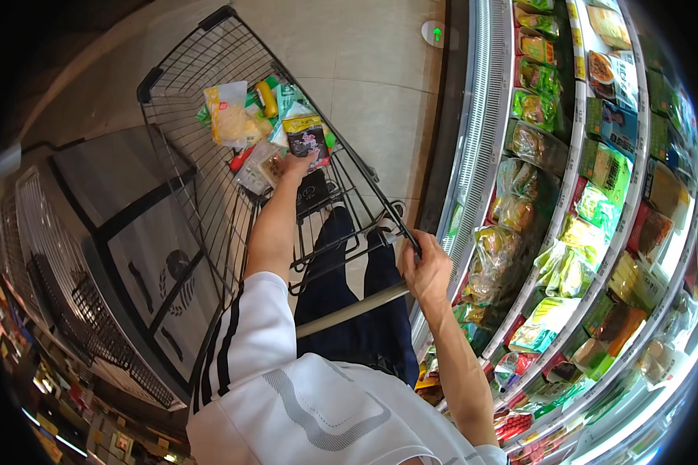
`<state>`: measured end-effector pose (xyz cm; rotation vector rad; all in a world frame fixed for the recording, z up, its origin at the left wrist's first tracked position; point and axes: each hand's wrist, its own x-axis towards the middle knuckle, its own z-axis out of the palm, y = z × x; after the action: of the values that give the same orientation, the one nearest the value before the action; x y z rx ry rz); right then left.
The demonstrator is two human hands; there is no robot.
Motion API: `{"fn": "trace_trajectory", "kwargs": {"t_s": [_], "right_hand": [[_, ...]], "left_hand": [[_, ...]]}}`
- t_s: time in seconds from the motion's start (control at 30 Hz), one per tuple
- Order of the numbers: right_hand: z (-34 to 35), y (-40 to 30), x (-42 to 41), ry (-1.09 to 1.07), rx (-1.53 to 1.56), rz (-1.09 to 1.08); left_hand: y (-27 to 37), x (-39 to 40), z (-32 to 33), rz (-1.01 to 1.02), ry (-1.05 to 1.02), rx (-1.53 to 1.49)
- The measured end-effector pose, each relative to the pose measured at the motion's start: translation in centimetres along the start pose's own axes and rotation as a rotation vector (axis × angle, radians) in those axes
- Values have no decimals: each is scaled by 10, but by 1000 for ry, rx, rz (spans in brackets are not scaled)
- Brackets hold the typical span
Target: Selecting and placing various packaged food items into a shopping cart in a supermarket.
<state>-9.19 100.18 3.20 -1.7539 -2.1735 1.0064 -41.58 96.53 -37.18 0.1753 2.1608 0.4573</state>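
Note:
My left hand (300, 164) reaches down into a metal wire shopping cart (193, 75) and holds the lower edge of a black-and-yellow food packet (304, 138). Around that packet lie a clear bag of pale yellow food (228, 116), a yellow tube-shaped package (266, 97) and a clear-wrapped package (260, 167). Below my left wrist sits a black box-like item (312, 190). My right hand (429, 266) is closed around the cart's near right corner, where the pale handle bar (355, 311) meets the dark rim.
On the right, a refrigerated display case (483, 145) runs alongside, its shelves filled with bagged foods (538, 110). A grey-panelled cabinet (151, 256) with wire racks (52, 232) stands left of the cart. Tiled floor (378, 58) carries a round sign with a green arrow (436, 34).

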Motion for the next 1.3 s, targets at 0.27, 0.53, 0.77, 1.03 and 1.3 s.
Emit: {"fn": "trace_trajectory", "kwargs": {"t_s": [0.27, 0.53, 0.77, 1.03, 1.3], "right_hand": [[3, 34, -12, 105, -44, 81], [11, 26, -11, 130, -42, 3], [18, 21, -8, 229, 38, -163], [-59, 5, -76, -5, 1220, 167], [-154, 135, -211, 398, 939, 57]], "left_hand": [[46, -50, 4, 7, -704, -649], [58, -70, -126, -161, -702, -560], [104, -223, -202, 124, -733, -546], [163, -419, -172, 587, -1050, -350], [204, -588, -14, 991, -1371, 511]]}}
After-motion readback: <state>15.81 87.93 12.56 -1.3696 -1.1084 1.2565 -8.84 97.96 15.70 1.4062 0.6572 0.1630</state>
